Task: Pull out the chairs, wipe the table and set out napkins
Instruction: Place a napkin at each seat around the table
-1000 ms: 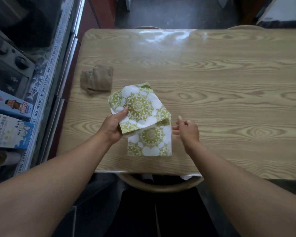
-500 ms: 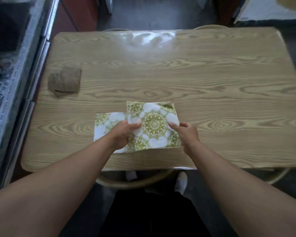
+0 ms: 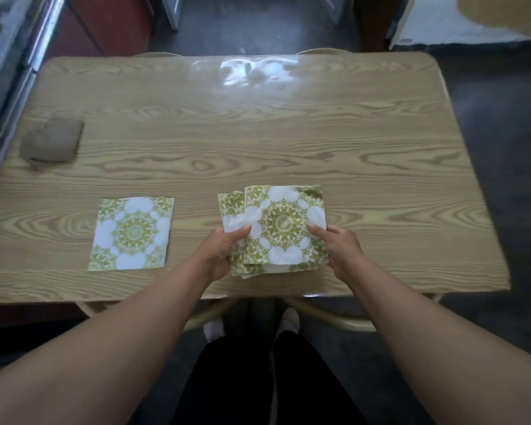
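Down at the near edge of the table [image 3: 288, 127], around 7 o'clock, one napkin [image 3: 131, 234] now lies flat on its own, no longer under our hands like half a second ago, so that's the first place set. We've slid over to about 6 o'clock, where our left hand [image 3: 219, 256] grips the napkin stack [image 3: 284, 223] and our right hand [image 3: 339, 245] pinches the top sheet, probably to peel off the next one. That brown cloth [image 3: 52, 142] sits untouched at 10 o'clock, so wiping looks done.
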### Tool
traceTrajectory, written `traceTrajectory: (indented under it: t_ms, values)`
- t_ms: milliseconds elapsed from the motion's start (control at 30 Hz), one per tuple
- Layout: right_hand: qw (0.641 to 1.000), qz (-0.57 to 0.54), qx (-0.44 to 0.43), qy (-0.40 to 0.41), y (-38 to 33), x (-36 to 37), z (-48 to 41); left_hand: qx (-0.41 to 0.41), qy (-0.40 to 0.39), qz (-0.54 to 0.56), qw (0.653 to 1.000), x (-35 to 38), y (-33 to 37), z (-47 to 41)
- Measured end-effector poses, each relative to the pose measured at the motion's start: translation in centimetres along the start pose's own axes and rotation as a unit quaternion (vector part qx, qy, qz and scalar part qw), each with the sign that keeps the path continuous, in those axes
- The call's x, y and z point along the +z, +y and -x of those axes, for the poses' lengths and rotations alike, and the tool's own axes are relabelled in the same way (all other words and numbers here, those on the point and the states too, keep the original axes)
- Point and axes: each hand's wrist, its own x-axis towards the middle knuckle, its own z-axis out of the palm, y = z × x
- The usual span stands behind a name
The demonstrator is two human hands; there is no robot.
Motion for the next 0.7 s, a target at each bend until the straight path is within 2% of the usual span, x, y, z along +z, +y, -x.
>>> traceTrajectory:
  t_ms: [300, 700]
  values:
    - [0.999, -0.017, -0.031, 0.03, 0.1, -2.7, -0.2, 0.033, -0.023, -0.024, 0.999, 3.1, -0.9, 0.1]
    - [0.995, 0.019, -0.071, 0.07, 2.1, -5.4, 1.9, 0.026, -0.042, 0.028, 0.998, 2.5, -3.7, 0.0]
